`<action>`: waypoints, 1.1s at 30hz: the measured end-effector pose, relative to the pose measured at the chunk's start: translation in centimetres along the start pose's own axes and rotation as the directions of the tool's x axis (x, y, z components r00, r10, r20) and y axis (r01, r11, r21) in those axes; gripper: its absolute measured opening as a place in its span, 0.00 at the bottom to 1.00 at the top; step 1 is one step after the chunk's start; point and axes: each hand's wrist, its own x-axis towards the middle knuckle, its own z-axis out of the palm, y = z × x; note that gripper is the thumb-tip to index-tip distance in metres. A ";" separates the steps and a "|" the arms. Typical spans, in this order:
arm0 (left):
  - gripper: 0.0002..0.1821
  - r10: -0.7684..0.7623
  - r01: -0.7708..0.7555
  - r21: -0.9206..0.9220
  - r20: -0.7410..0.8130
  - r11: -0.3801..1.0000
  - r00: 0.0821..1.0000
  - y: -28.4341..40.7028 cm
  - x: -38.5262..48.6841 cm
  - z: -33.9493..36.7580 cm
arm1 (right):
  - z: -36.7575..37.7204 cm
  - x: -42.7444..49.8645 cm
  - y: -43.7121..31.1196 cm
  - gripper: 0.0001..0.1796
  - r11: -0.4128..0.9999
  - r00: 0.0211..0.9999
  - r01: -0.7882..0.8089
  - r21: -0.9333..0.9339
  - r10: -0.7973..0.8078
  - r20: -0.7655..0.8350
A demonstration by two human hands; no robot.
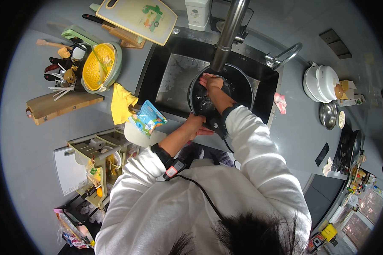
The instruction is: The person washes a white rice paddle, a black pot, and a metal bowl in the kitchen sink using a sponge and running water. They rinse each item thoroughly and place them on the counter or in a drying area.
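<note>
A round black pan (247, 84) is tilted in the right part of the black sink (174, 79). My left hand (196, 126) grips it at its near side, by the handle, with the fingers reaching beneath. Inside the pan is my right hand (212, 82), its fingers pointing left near the inner wall. I see nothing held in that hand; whether the fingertips touch the metal is unclear. White wet patches or suds show on the pan's dark inside. Directly above hangs the thick metal tap spout (223, 47), its mouth close to the pan's far rim.
Left of the sink lie a yellow cloth (123, 103) and a blue packet (148, 118). Beyond them stand a yellow colander (97, 67), a utensil holder and a cutting board (140, 19). On the right are a small curved tap (289, 55), a pink-and-white cloth (280, 103), a white pot (320, 83) and a phone (322, 154).
</note>
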 end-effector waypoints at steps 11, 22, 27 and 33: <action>0.16 0.032 -0.029 0.063 -0.034 0.998 0.999 -0.1 0.0 -0.4 | 1.1 -0.1 0.3 0.03 0.999 0.996 0.053 0.015 -0.051 -0.070; 0.16 0.008 -0.009 0.020 0.055 1.000 0.998 1.1 -0.3 -0.4 | -0.8 2.4 -0.5 0.01 0.872 0.970 0.236 -0.430 -0.234 0.059; 0.17 -0.033 0.035 -0.018 0.081 0.999 0.996 1.0 0.2 -0.4 | -3.3 2.9 -1.5 0.05 0.665 0.913 0.143 -0.733 -0.374 -0.161; 0.16 -0.047 0.047 0.009 0.063 0.999 0.997 0.6 0.2 -0.1 | -0.5 -0.5 0.5 0.06 0.372 0.842 0.521 -0.768 -0.372 0.391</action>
